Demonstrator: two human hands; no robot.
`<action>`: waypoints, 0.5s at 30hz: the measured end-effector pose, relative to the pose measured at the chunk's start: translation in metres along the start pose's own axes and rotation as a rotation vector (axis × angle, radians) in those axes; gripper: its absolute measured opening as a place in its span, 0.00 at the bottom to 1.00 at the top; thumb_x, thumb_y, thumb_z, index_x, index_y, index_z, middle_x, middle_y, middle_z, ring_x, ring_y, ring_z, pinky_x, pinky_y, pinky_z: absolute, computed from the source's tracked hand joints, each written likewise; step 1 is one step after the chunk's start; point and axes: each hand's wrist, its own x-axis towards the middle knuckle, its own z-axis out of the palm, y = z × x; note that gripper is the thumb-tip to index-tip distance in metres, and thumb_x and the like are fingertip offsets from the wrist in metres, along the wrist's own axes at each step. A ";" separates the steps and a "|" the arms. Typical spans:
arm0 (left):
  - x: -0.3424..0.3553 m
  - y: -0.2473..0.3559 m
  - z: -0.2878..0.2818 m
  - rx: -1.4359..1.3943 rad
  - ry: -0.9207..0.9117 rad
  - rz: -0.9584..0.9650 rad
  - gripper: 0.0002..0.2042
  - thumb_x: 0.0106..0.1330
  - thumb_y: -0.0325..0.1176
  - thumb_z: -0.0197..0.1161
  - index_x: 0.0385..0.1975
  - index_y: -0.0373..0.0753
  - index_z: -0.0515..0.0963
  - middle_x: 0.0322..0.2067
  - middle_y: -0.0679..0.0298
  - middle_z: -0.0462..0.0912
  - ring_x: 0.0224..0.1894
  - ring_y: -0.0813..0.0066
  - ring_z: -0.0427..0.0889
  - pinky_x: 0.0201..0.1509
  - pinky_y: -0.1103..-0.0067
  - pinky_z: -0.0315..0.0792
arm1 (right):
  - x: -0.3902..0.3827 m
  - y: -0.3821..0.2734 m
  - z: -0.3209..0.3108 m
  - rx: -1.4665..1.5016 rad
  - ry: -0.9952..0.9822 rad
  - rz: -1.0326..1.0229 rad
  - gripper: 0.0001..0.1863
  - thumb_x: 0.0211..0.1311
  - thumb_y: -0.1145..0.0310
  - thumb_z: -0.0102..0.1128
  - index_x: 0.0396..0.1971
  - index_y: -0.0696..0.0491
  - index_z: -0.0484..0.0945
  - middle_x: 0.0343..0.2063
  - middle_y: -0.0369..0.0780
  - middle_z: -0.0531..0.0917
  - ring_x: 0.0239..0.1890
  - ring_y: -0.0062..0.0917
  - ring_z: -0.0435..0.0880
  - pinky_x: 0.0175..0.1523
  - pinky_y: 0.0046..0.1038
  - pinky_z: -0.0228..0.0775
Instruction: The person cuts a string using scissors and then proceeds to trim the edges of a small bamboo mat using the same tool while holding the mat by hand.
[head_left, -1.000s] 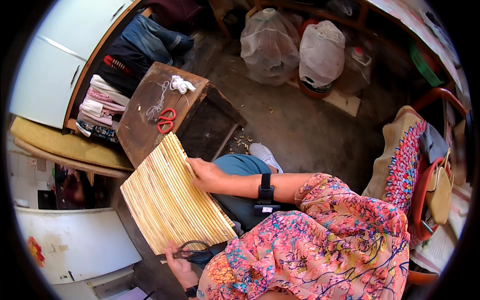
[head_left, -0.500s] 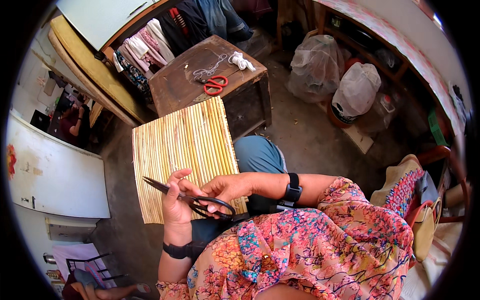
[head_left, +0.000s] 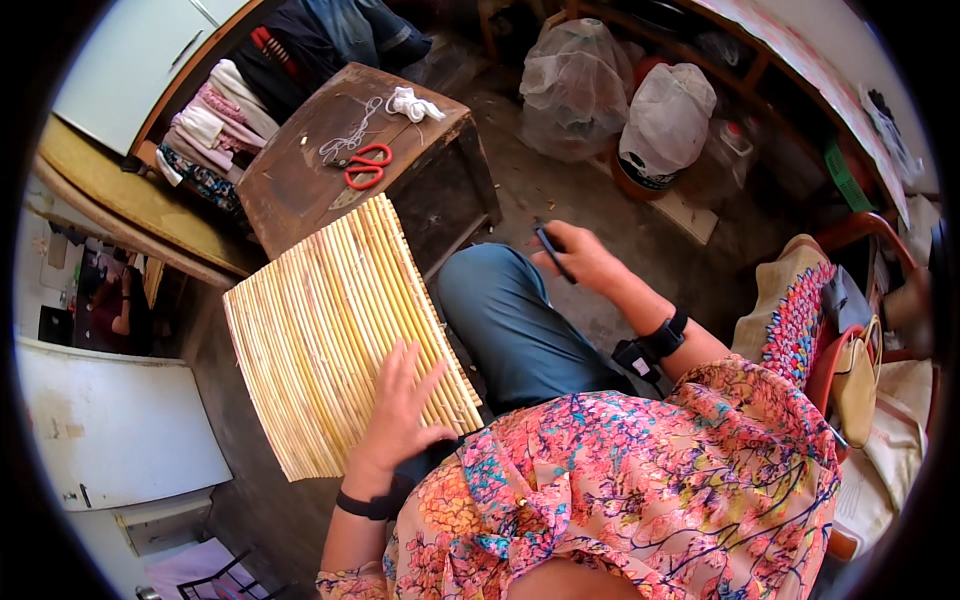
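On my lap lies a mat of yellow straw stalks (head_left: 320, 340) set side by side, its right edge near my bent knee. My left hand (head_left: 400, 410) is over the mat's lower right part, fingers spread and holding nothing; whether it touches the stalks I cannot tell. Out to the right, beyond the knee, my right hand (head_left: 590, 258) grips black scissors (head_left: 553, 252). Only part of the scissors shows, the rest being hidden by the hand.
A wooden table (head_left: 300, 150) stands ahead, bearing red-handled scissors (head_left: 368, 168) and white cord (head_left: 410, 104). Plastic-wrapped bundles (head_left: 575, 85) sit at the far right. A chair with a patterned cloth (head_left: 790, 310) is beside me; a white cabinet (head_left: 120, 425) stands left.
The black scissors were between both hands above the mat. My right hand has carried them off to the right, and my left hand has let go and spread its fingers. The view has shifted.
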 end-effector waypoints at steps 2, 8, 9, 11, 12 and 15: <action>-0.008 0.002 0.008 0.097 -0.102 0.036 0.46 0.34 0.45 0.74 0.60 0.47 0.60 0.62 0.50 0.50 0.65 0.47 0.46 0.67 0.57 0.43 | -0.008 0.045 -0.011 -0.050 0.041 0.181 0.19 0.47 0.61 0.68 0.30 0.58 0.73 0.17 0.39 0.74 0.18 0.23 0.72 0.24 0.27 0.63; -0.047 -0.014 0.016 0.219 -0.042 -0.066 0.43 0.37 0.29 0.68 0.60 0.39 0.58 0.62 0.45 0.50 0.65 0.45 0.47 0.65 0.52 0.40 | -0.049 0.032 0.004 0.356 -0.001 0.351 0.13 0.49 0.65 0.66 0.29 0.56 0.74 0.17 0.31 0.72 0.15 0.13 0.68 0.20 0.15 0.59; -0.052 -0.016 0.021 0.295 0.012 -0.086 0.40 0.40 0.26 0.65 0.60 0.37 0.57 0.61 0.45 0.51 0.65 0.45 0.47 0.65 0.51 0.41 | -0.050 0.024 0.008 0.384 -0.021 0.357 0.13 0.49 0.65 0.66 0.29 0.55 0.74 0.17 0.31 0.72 0.15 0.12 0.68 0.20 0.14 0.58; -0.062 -0.016 0.029 0.357 0.028 -0.164 0.34 0.49 0.22 0.54 0.61 0.39 0.56 0.61 0.46 0.54 0.65 0.47 0.50 0.63 0.48 0.43 | -0.049 0.010 0.022 0.429 -0.053 0.344 0.13 0.49 0.64 0.66 0.28 0.55 0.74 0.17 0.31 0.73 0.15 0.12 0.68 0.20 0.13 0.58; -0.063 -0.018 0.035 0.406 0.074 -0.166 0.32 0.51 0.21 0.52 0.61 0.39 0.57 0.60 0.45 0.54 0.65 0.47 0.50 0.62 0.48 0.44 | -0.046 0.004 0.026 0.429 -0.076 0.340 0.13 0.49 0.64 0.66 0.28 0.55 0.74 0.17 0.31 0.73 0.15 0.12 0.68 0.20 0.13 0.58; -0.070 -0.017 0.045 0.448 0.184 -0.188 0.27 0.56 0.21 0.47 0.59 0.39 0.59 0.60 0.44 0.55 0.64 0.47 0.53 0.61 0.48 0.46 | -0.042 -0.015 0.037 0.354 -0.088 0.262 0.13 0.49 0.66 0.66 0.29 0.56 0.74 0.17 0.31 0.73 0.15 0.11 0.68 0.21 0.14 0.59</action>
